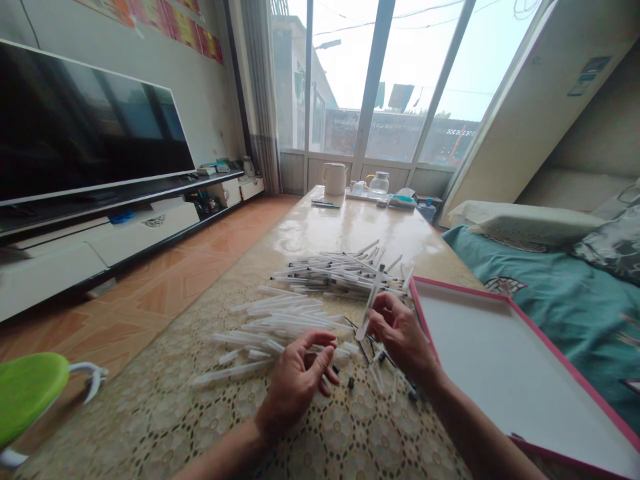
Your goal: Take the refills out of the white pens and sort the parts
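Right hand (400, 330): thumb and fingers clamped on a translucent pen (373, 300), gripped near its lower part. Pen is tilted, dark end up, raised in front of the pile, near the left edge of the pink-rimmed white panel (505, 367).

Left hand (299, 370): low over the table, fingers loosely curled, thumb near the index finger. Can't tell whether anything small is pinched there. White pen barrels (280, 320) lie just beyond and to its left, roughly in rows. One small black cap (351, 383) sits on the cloth just right of its fingers.

Pile of dark-tipped pens (340, 270) is beyond the barrels, mostly crosswise, some overlapping. Thin dark refills (369, 348) and more small black parts lie under and beside the right hand, partly hidden by it.

Everything is on a long table with a floral-patterned cover (150, 413). Far end: beige pitcher (335, 180), glass teapot (379, 184). Wide TV (90, 127) on the left, green stool seat (33, 393) near the table's left side, teal bedding (555, 267) on the right.
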{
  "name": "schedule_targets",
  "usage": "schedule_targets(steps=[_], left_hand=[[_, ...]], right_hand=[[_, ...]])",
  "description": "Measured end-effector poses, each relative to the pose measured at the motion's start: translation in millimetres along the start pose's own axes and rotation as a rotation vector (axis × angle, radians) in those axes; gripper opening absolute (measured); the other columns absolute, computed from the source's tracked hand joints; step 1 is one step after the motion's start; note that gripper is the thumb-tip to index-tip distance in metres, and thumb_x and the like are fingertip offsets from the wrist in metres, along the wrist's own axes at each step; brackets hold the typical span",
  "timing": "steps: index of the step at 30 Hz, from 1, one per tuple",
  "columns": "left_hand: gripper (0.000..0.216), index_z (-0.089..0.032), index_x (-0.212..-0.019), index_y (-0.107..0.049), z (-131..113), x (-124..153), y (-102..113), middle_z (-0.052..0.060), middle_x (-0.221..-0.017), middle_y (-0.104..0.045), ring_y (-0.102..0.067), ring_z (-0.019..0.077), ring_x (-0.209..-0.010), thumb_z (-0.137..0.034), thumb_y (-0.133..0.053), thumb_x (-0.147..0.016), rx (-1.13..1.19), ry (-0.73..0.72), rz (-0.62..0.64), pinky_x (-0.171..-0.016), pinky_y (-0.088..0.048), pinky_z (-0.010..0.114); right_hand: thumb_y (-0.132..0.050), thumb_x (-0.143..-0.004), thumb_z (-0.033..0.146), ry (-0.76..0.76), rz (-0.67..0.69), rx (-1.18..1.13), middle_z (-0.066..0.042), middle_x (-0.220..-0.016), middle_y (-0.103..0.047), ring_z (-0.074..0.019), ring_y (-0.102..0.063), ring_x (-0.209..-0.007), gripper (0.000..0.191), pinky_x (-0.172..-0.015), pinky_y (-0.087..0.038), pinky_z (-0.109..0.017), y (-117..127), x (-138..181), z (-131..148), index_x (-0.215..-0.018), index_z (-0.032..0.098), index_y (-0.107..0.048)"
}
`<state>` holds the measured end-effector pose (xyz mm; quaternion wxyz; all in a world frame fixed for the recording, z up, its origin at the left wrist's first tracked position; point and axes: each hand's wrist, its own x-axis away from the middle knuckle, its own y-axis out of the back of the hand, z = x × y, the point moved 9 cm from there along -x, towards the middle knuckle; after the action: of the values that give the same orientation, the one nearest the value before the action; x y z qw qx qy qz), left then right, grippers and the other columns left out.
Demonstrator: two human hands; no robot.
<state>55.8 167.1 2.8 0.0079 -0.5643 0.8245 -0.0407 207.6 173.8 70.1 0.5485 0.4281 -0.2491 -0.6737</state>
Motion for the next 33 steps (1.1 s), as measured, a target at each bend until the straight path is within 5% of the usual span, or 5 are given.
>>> schedule_targets(steps=[4, 9, 15, 22, 33], left_hand=[[0.031, -0.017, -0.100, -0.051, 5.9, 5.2, -20.8, 0.004, -0.084, -0.060, -0.062, 0.0126, -0.055, -0.034, -0.061, -0.076, 0.002, 0.045, 0.178, -0.041, -0.048, 0.022], [0.020, -0.013, -0.082, -0.057, 8.3, 4.8, -21.5, 0.000, -0.063, -0.058, -0.055, 0.0092, -0.048, -0.032, -0.060, -0.076, -0.045, 0.045, 0.200, -0.042, -0.044, 0.019], [0.023, -0.012, -0.080, -0.058, 1.8, 0.9, -9.3, -0.001, -0.052, -0.055, -0.049, 0.0082, -0.042, -0.035, -0.058, -0.077, -0.145, 0.005, 0.120, -0.040, -0.041, 0.019], [0.022, -0.015, -0.081, -0.055, 4.2, 4.2, -11.8, -0.003, -0.055, -0.052, -0.048, 0.0079, -0.044, -0.038, -0.054, -0.080, -0.083, -0.032, 0.133, -0.039, -0.039, 0.017], [0.024, -0.017, -0.078, -0.051, 10.6, 8.8, -28.3, -0.004, -0.052, -0.052, -0.038, 0.0040, -0.035, -0.040, -0.050, -0.083, 0.100, 0.051, 0.283, -0.034, -0.027, 0.015]], right_hand=[[-0.045, -0.086, 0.032, -0.194, 0.089, -0.816, 0.003, -0.057, -0.054, -0.0098, -0.051, -0.050, 0.016, -0.049, -0.042, -0.020, -27.5, 38.0, -2.9, -0.078, 0.018, -0.044], [-0.052, -0.084, 0.037, -0.273, 0.082, -1.037, 0.002, -0.062, -0.057, -0.0095, -0.052, -0.053, 0.021, -0.054, -0.043, -0.022, -39.8, 52.6, -7.4, -0.077, 0.017, -0.047], [-0.048, -0.085, 0.039, -0.263, 0.233, -0.651, 0.002, -0.057, -0.053, -0.0082, -0.046, -0.044, 0.030, -0.041, -0.036, -0.019, -32.6, 70.8, -6.5, -0.067, 0.016, -0.052], [-0.049, -0.085, 0.021, 0.289, -0.123, 0.048, -0.007, -0.085, -0.060, -0.0199, -0.054, -0.081, 0.012, -0.073, -0.041, -0.034, 20.2, 71.0, 41.0, -0.086, 0.020, -0.061], [-0.031, -0.089, 0.049, -0.222, 0.692, -0.860, 0.010, -0.044, -0.029, -0.0056, -0.025, -0.034, 0.037, -0.034, -0.023, -0.016, -76.9, 86.7, 17.3, -0.080, 0.018, -0.050]])
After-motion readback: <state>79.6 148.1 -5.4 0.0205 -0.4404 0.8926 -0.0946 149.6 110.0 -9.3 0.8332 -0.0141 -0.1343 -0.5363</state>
